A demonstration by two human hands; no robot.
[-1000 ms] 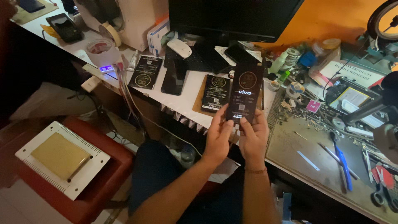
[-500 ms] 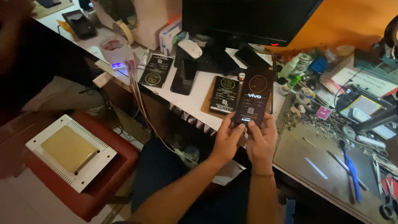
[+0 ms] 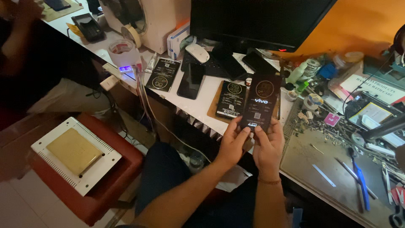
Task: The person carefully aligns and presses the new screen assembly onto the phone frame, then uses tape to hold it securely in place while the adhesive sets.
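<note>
Both hands gripped the dark flat pack (image 3: 259, 103) by its lower end only — the left hand (image 3: 231, 145) and right hand (image 3: 268, 147) each closing their fingers (image 3: 241, 134) around the bottom corners, thumbs on the printed face. It hung in the air above the front edge of the worktop (image 3: 198, 105), just beside a similar dark pack (image 3: 231, 99) lying on a wooden board.

Held so low, the tall upper part stood unsupported; a loose thumb could have let it tip forward onto the small bottles and cups (image 3: 301, 84) crowded beyond it, or slip down toward the person's lap. The dim light may also have made the pack's edges hard to judge.

Its long axis ran away from the person — top end toward the monitor (image 3: 257, 21), leaning slightly right, printed face up to the camera.
</note>
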